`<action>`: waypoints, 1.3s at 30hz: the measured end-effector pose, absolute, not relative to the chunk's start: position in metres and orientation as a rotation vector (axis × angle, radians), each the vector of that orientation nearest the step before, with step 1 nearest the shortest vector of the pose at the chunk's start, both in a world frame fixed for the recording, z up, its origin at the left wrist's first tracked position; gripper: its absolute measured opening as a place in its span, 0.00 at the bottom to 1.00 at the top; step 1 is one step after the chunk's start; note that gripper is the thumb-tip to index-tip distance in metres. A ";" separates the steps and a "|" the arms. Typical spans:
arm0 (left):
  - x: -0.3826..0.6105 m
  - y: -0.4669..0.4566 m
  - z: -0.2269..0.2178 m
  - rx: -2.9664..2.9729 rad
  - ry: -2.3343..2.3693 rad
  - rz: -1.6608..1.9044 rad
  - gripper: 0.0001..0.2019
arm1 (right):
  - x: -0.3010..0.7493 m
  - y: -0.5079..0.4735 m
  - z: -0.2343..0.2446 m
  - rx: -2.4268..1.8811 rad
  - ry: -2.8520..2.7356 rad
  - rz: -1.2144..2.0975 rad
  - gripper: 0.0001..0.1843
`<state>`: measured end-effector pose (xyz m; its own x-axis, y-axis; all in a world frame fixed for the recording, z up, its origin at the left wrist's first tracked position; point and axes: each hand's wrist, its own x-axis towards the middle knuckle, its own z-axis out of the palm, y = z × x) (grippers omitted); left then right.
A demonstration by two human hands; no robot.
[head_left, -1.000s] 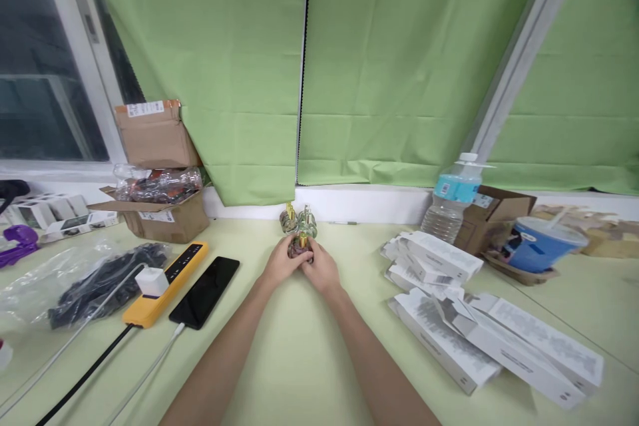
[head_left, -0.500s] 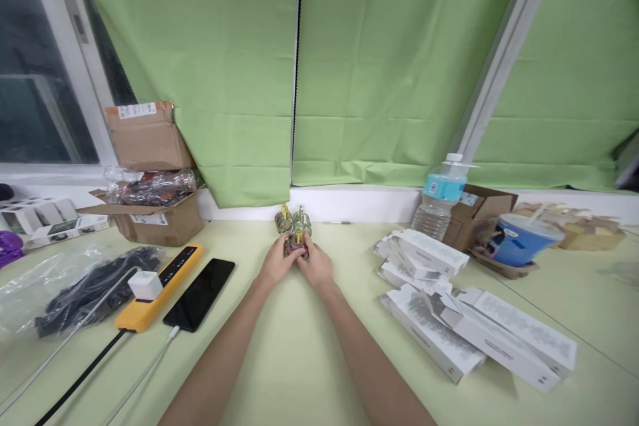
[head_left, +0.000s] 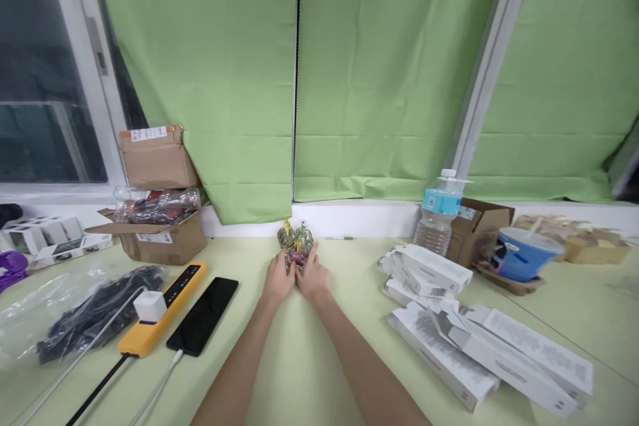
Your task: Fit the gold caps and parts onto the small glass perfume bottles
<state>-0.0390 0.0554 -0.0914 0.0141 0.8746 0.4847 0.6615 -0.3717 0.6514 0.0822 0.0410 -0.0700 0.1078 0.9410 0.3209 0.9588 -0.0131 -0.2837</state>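
Note:
A small cluster of glass bottles with gold caps (head_left: pixel 295 239) stands on the pale green table (head_left: pixel 299 359) near the white sill. My left hand (head_left: pixel 277 277) and my right hand (head_left: pixel 313 276) meet at the near side of that cluster, thumbs side by side. The fingers curl round the nearest small bottle, which is mostly hidden between them.
At left lie a black phone (head_left: pixel 204 315), a yellow power strip (head_left: pixel 160 309) with a white plug, a bag of black cables (head_left: pixel 84 309) and cardboard boxes (head_left: pixel 157 213). At right are white flat boxes (head_left: pixel 479 353), a water bottle (head_left: pixel 439 213) and a blue cup (head_left: pixel 519 253).
Both hands have pushed forward, carrying the nearest bottle up against the others by the sill. The camera has tilted slightly.

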 end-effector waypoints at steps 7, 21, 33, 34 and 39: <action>-0.030 0.030 -0.086 2.078 2.095 0.888 0.29 | 0.074 0.014 -0.077 -1.968 -1.787 -0.069 0.40; -0.048 -0.128 -0.087 2.251 2.021 0.598 0.37 | 0.082 -0.147 -0.068 -1.934 -2.017 -0.105 0.28; -0.076 -0.264 -0.082 2.430 1.754 0.504 0.45 | 0.118 -0.300 -0.074 -1.781 -2.115 -0.131 0.32; -0.078 -0.273 -0.081 2.442 1.735 0.510 0.45 | 0.119 -0.308 -0.075 -1.761 -2.116 -0.147 0.33; -0.085 -0.312 -0.076 2.529 1.679 0.575 0.44 | 0.118 -0.337 -0.075 -1.735 -2.110 -0.178 0.35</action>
<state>-0.0848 -0.3116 -0.0764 0.3409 0.8986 0.2764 0.8793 -0.4087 0.2445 0.1181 -0.3367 -0.0755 -0.1483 0.9120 0.3825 0.9632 0.2210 -0.1533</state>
